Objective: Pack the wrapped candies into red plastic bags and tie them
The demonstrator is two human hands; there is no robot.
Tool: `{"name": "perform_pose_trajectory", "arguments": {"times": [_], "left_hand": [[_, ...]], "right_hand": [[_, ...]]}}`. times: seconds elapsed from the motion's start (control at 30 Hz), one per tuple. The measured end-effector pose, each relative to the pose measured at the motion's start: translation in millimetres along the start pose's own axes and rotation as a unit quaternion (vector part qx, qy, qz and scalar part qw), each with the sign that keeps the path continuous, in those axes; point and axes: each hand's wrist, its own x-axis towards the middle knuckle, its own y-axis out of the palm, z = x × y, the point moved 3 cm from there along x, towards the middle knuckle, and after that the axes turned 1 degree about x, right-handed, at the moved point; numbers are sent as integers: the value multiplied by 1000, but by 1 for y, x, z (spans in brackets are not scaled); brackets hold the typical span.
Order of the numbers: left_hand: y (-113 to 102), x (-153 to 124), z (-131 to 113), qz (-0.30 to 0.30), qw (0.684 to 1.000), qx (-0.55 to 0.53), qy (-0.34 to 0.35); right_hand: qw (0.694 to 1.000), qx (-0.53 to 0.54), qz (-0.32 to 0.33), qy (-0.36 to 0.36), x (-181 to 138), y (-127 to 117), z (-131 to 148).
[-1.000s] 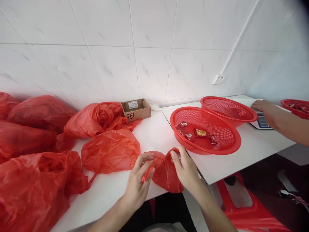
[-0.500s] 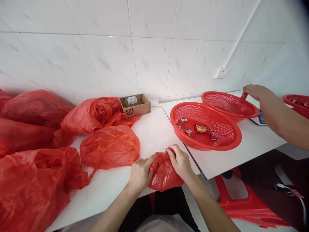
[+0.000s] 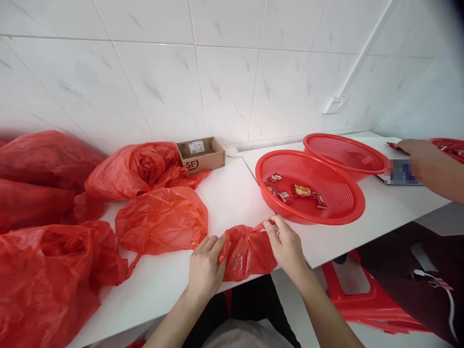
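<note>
Hands count three in view: the person's left hand (image 3: 205, 268), the person's right hand (image 3: 286, 244), and a co-worker's hand (image 3: 416, 151) at the far right. Red baskets number three: a large near basket (image 3: 348, 212) holding about five small snack packets (image 3: 302, 191), a second basket (image 3: 344, 153) just behind it, and a third basket (image 3: 447, 147) cut off at the right edge. One cardboard box (image 3: 199, 153) stands by the wall, and several full red bags (image 3: 145, 169) fill the left. A small red bag (image 3: 244, 251) lies at the near edge of the white table (image 3: 232, 198) between the two hands; the left fingers (image 3: 213, 244) pinch its left end shut, the right fingertips (image 3: 270, 224) grip its upper right corner.
</note>
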Motion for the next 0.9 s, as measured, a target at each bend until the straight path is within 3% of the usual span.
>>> {"name": "perform_pose_trajectory", "arguments": {"times": [0.13, 0.3, 0.5, 0.63, 0.73, 0.9], "left_hand": [[9, 6, -16, -28, 998, -61, 7], [19, 5, -10, 30, 997, -73, -2], [13, 3, 10, 72, 997, -38, 14], [6, 3, 16, 111, 992, -49, 47], [3, 7, 15, 110, 992, -50, 48], [11, 16, -7, 39, 997, -46, 42]], "right_hand": [[1000, 11, -11, 2, -13, 10, 22], [999, 46, -16, 1, -14, 28, 9], [988, 43, 16, -145, -1, 15, -15], [979, 29, 61, -191, 3, 10, -29], [982, 1, 73, -174, 7, 11, -31], [996, -66, -1, -55, 7, 15, -14]]}}
